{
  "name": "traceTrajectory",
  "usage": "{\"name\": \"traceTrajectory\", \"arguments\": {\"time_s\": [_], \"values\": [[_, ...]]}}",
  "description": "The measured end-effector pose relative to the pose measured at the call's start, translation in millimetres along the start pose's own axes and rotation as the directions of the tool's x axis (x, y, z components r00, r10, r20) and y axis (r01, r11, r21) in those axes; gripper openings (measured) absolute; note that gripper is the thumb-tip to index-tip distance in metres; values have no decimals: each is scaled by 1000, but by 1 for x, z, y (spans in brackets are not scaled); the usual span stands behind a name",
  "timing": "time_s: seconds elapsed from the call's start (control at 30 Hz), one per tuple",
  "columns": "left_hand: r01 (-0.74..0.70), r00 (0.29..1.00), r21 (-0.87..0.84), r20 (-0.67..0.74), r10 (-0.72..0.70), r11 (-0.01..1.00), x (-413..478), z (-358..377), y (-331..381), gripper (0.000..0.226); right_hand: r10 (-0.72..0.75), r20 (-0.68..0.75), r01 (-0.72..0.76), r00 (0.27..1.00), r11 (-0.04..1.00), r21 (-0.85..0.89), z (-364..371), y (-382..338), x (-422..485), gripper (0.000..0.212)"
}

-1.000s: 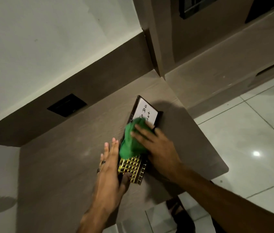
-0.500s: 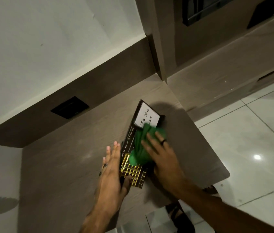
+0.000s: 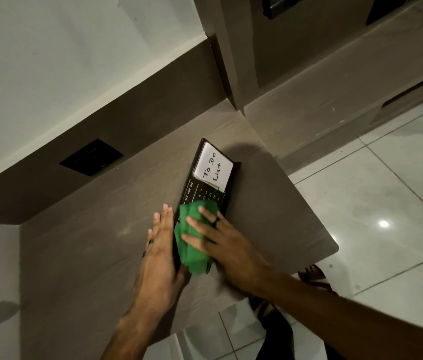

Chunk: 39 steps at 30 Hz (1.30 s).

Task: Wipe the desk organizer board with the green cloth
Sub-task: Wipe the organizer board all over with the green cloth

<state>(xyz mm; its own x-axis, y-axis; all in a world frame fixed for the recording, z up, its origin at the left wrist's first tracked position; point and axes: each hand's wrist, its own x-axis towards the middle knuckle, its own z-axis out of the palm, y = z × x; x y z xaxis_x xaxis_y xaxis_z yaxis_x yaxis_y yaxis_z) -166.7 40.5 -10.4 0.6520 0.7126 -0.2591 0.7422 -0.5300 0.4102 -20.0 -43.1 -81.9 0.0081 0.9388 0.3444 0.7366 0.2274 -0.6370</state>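
The desk organizer board (image 3: 206,189) is a long, narrow black panel lying flat on the brown desk, angled away toward the wall corner. Its far end carries a white note reading "To Do List"; below that run small white month labels and calendar numbers. The green cloth (image 3: 194,242), bunched and crumpled, lies pressed on the board's near half and covers it to the near end.

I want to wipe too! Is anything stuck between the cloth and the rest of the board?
Nothing visible. The cloth lies flat on the board under the right hand; only the note sits farther along.
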Motion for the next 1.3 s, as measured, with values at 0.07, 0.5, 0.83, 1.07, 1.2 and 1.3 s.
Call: {"name": "traceTrajectory", "arguments": {"time_s": [0.07, 0.5, 0.83, 1.07, 1.2, 1.3], "values": [[7, 1000, 11, -6, -7, 1000, 0, 0, -2, 112, -16, -106, 17, 994, 1000, 4, -17, 13, 31, 77], [-14, 1000, -32, -8, 14, 999, -2, -2, 0, 110, 72, -7, -73, 997, 992, -107, -3, 33, -7, 80], [56, 998, -63, -26, -57, 996, -3, 1, -5, 117, 183, -61, -191, 981, 970, -153, 17, 9, -33, 85], [-78, 997, -36, -28, 77, 996, -5, 0, -3, 102, 129, 11, -122, 992, 959, -256, -19, 49, -17, 75], [-74, 997, -51, -26, 73, 996, -7, -2, -1, 98, 373, -152, -403, 915, 862, -308, -38, 64, 12, 72], [-82, 996, -73, -25, 80, 994, -8, -4, -1, 96, 211, -23, -206, 977, 919, -336, -2, 17, -18, 81]]}}
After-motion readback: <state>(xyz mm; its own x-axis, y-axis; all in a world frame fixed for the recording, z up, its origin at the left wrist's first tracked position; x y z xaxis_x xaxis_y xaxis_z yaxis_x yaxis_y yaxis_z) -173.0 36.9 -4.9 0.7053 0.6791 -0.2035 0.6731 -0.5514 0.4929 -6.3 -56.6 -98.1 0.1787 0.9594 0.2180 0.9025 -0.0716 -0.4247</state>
